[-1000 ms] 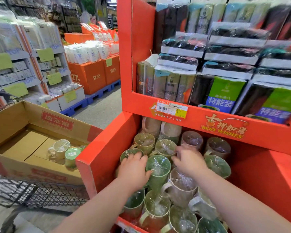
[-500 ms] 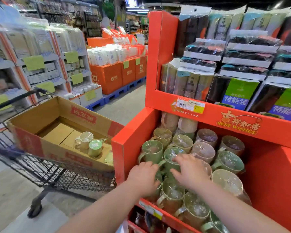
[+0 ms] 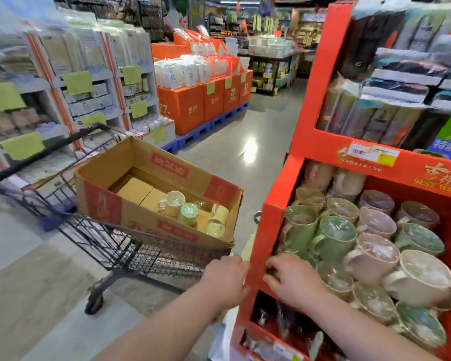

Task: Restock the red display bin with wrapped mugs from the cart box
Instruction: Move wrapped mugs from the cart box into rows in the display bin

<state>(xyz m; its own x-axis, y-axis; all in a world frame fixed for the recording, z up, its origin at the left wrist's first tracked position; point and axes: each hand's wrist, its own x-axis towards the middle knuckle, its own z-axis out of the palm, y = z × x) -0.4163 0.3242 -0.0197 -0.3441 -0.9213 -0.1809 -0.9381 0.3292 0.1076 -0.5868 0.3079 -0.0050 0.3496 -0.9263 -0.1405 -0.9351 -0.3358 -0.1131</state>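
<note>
Wrapped mugs (image 3: 333,235) crowd the red display bin (image 3: 271,230) at four o'clock. The right hand (image 3: 294,280) lies on them, grip unclear; the left hand (image 3: 225,280) hangs loose and empty by its outer wall. At nine o'clock the cart box (image 3: 141,222) holds a few more, and glossy grey floor (image 3: 245,152) runs toward twelve.

Display bin (image 3: 270,230), 3 to 5 o'clock: printed cardboard, flat red, matt with a faint sheen. Mugs (image 3: 333,235) in it: smooth, ceramic-looking, in green, pink and cream. Each is under clear plastic film, crinkled and glossy, catching highlights.

Box (image 3: 141,222), centre toward 9 o'clock: brown corrugated cardboard, matt, with dull red printed panels. Boxed mugs (image 3: 172,203) wear the same shiny film.

Cart (image 3: 120,254) beneath: dark metal wire mesh, matt coating. Handle (image 3: 44,152) black and smooth.

Floor (image 3: 250,152), 12 o'clock: grey, smooth, polished, showing a bright glare spot.

Packets (image 3: 375,121), 2 o'clock: glossy plastic wrap.

Cartons (image 3: 182,105), 11 o'clock: orange cardboard, matt. They sit on blue pallets (image 3: 198,131), material unclear.
</note>
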